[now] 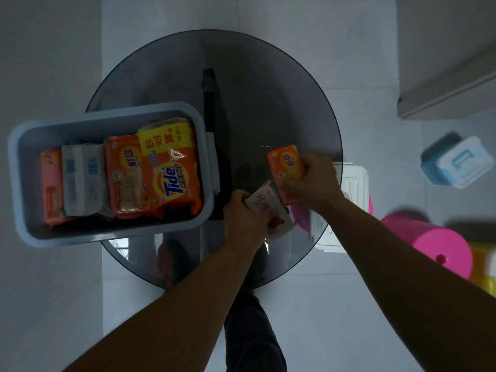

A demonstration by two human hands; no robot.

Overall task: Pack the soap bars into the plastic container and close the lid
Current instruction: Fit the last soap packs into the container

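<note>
A grey-blue plastic container (110, 116) sits open on the left of a round dark glass table (268, 89). Inside lie several wrapped soap bars: an orange Tide pack (171, 183), a yellow pack (166, 140), an orange bar (124, 173), a white bar (81, 178) and a red-orange bar (52, 183). My right hand (312, 183) grips an orange soap bar (285, 163) over the table's right side. My left hand (241, 218) holds a white-and-pink soap bar (261, 201) just below it. The two bars touch.
A white lid or box (351, 183) lies under the table's right edge, beside a pink stool (434, 242). A blue-and-white box (456, 162) stands on the floor at the right. A yellow object (483, 267) sits at the right edge. A cabinet (442, 63) fills the upper right.
</note>
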